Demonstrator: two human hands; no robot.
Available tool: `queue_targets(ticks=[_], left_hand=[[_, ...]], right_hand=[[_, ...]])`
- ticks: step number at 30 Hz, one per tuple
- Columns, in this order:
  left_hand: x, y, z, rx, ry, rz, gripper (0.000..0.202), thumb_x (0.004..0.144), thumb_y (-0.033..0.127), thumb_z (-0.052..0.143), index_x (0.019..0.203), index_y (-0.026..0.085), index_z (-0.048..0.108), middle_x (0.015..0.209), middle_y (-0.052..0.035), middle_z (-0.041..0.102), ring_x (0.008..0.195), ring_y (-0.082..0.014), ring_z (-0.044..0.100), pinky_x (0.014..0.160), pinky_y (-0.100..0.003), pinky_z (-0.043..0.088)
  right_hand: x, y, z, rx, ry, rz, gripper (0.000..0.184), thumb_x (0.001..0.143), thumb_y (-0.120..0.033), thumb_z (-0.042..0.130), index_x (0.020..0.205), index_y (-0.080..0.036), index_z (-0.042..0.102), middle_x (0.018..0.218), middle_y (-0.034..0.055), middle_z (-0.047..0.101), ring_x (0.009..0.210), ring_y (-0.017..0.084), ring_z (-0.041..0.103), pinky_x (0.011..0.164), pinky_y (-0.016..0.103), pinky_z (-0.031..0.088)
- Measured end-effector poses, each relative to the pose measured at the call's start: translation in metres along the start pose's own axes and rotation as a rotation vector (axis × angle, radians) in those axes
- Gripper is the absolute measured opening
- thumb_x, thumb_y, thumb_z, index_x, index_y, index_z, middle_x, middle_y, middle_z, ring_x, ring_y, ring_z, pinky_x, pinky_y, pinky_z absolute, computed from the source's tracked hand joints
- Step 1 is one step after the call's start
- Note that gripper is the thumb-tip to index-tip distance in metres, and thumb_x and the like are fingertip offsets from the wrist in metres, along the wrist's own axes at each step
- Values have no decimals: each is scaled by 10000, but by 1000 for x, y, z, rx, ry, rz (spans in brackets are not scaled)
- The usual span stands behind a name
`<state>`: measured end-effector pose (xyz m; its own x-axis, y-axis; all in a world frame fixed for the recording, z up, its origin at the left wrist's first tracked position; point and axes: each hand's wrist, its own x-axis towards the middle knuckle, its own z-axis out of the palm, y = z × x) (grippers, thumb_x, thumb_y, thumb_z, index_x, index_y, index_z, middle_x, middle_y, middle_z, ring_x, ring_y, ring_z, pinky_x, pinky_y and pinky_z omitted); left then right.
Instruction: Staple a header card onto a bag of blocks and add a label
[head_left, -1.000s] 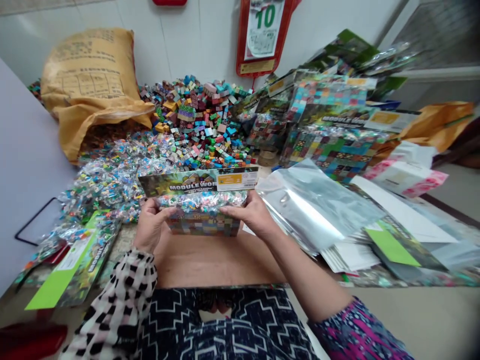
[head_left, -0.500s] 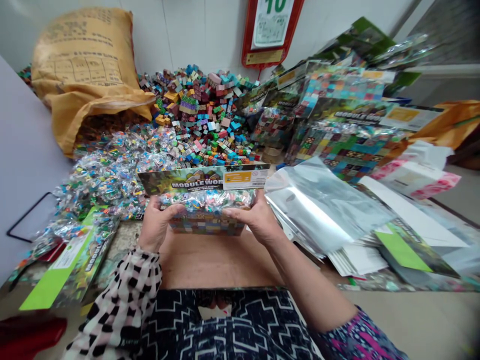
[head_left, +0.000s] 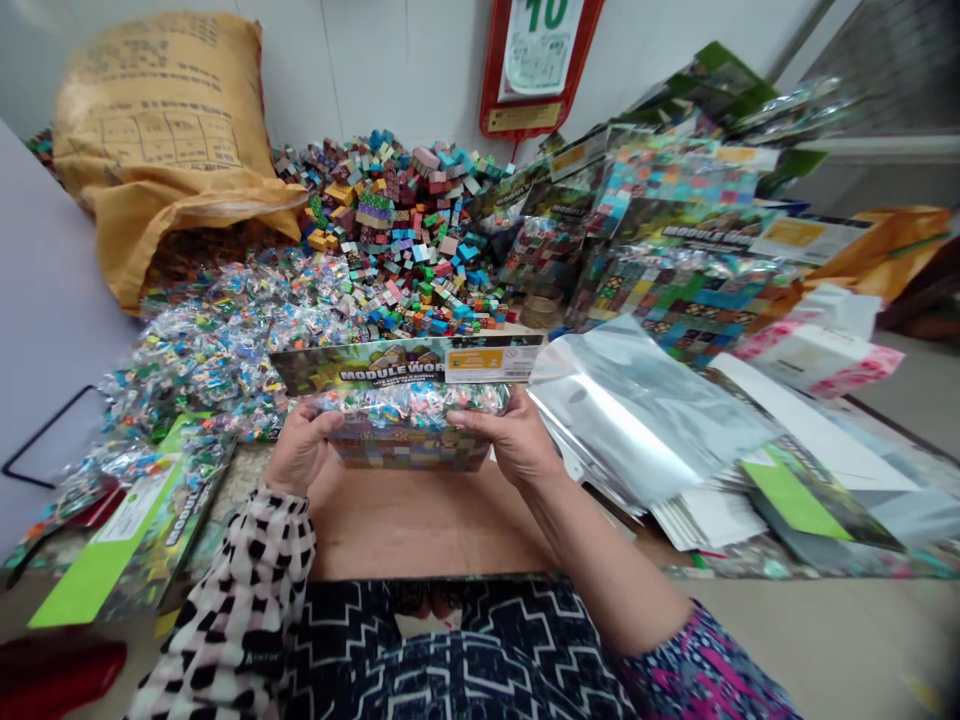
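Brown tabletop (head_left: 420,525) under toy packet (head_left: 409,410), left hand (head_left: 298,450) and right hand (head_left: 514,440) each pinching one end.

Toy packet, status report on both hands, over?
Left hand and right hand grip toy packet at its ends. Header card upright. Nothing between hands.

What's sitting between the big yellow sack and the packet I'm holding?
In the head view, small clear bags of pieces lie between the yellow sack and the packet.
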<state>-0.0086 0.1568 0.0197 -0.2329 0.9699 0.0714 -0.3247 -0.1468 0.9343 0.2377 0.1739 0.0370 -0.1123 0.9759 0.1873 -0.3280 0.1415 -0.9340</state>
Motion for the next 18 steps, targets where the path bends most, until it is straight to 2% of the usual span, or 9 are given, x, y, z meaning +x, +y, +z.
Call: queue_targets(ticks=[5,10,14,18], left_hand=[[3,1,3,-15,2,24,397,419,354,942,708,189,726,773,-21,740,737,-181,686,733,-290,573],[5,-4,2,-25,31,37,407,409,375,946,697,198,720,749,-4,730,692,-157,662,685,-266,557],[7,-6,-4,-28,22,9,469,400,391,953,745,178,718,752,-4,723,688,-136,653,680,-239,534],[3,-8,-11,-5,-15,-36,580,355,318,964,858,184,709,856,-11,741,794,-164,679,739,-250,537]], right_hand=[[1,2,-2,1,5,19,527,531,-279,893,1022,-248,703,1132,34,730,1094,277,664,1044,490,489],[1,2,-3,-3,1,27,562,528,-283,890,1053,-260,693,1175,35,720,1126,279,651,1041,493,489],[2,3,-5,-22,-34,26,552,556,-315,885,1067,-261,682,1172,38,719,1111,267,657,1041,473,487],[-3,5,-13,-64,-21,43,607,550,-374,885,1074,-276,596,1169,15,706,1125,258,646,1035,463,484]])
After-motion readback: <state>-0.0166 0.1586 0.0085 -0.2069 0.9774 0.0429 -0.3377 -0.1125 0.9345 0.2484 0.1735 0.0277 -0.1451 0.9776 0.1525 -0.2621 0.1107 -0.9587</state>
